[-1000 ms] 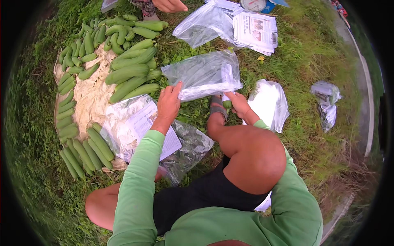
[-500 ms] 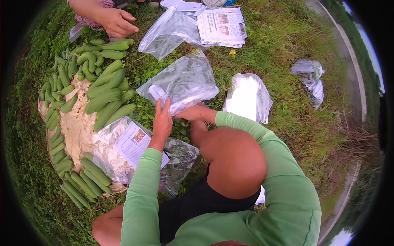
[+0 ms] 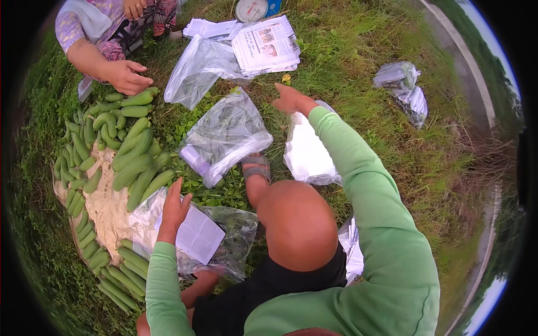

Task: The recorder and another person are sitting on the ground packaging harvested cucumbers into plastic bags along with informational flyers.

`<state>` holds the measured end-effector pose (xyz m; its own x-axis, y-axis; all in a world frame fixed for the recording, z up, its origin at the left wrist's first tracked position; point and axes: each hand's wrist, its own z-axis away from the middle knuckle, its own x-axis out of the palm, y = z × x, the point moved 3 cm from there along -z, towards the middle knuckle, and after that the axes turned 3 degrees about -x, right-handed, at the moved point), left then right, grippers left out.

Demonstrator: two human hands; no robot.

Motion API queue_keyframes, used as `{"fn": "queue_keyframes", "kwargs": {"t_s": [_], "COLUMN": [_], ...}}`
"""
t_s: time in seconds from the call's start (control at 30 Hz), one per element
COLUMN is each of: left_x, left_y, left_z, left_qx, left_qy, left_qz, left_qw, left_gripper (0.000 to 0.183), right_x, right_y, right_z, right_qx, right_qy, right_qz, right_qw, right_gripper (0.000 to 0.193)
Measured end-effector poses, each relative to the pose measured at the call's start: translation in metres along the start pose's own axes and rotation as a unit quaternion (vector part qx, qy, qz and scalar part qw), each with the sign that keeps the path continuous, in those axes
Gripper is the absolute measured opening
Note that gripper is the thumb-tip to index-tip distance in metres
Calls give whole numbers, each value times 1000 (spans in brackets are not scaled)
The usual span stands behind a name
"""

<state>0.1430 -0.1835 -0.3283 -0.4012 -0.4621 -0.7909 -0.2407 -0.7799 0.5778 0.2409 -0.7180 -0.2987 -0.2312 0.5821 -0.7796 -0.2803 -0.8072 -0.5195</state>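
While your left hand (image 3: pixel 174 215) hangs empty, fingers spread, the clear bag (image 3: pixel 223 129) lying between your hands should handle light, limp and slippery (pinch its rolled near edge); your right hand (image 3: pixel 291 99), loosely open, is near the white packet (image 3: pixel 310 150), both having left the bag since the earlier frame

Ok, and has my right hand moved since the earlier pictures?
Yes. Judged against the newspaper stack, your right hand has gone forward, closer to the stack, and rightward, away from the clear plastic bag it was at.
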Motion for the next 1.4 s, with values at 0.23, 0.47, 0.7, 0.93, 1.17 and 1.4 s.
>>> {"fn": "queue_keyframes", "kwargs": {"t_s": [0.23, 0.47, 0.7, 0.93, 1.17, 1.4], "left_x": [-120, -241, -262, -266, -262, -240], "left_y": [60, 63, -44, -67, -74, -96], "left_z": [32, 161, 238, 275, 248, 233], "left_qx": [16, -144, -202, -298, -299, -340], "left_qy": [-71, -39, -17, -12, -25, -78], "left_qz": [-52, -26, 167, 69, 51, 59], "left_qw": [996, 988, 965, 952, 953, 935], "left_gripper": [51, 54, 60, 67, 67, 68], "right_x": [-53, -67, 83, 62, 105, 253], "right_y": [2, 76, 166, 203, 288, 269], "right_z": [-2, 73, 251, 395, 592, 622], "right_qx": [46, 79, 100, 107, 356, 461], "right_qy": [100, -107, -77, 119, -133, 39], "right_qz": [147, 221, 99, 121, 100, -66], "right_qw": [983, 966, 987, 980, 920, 884], "right_gripper": [70, 46, 104, 74, 68, 132]}}
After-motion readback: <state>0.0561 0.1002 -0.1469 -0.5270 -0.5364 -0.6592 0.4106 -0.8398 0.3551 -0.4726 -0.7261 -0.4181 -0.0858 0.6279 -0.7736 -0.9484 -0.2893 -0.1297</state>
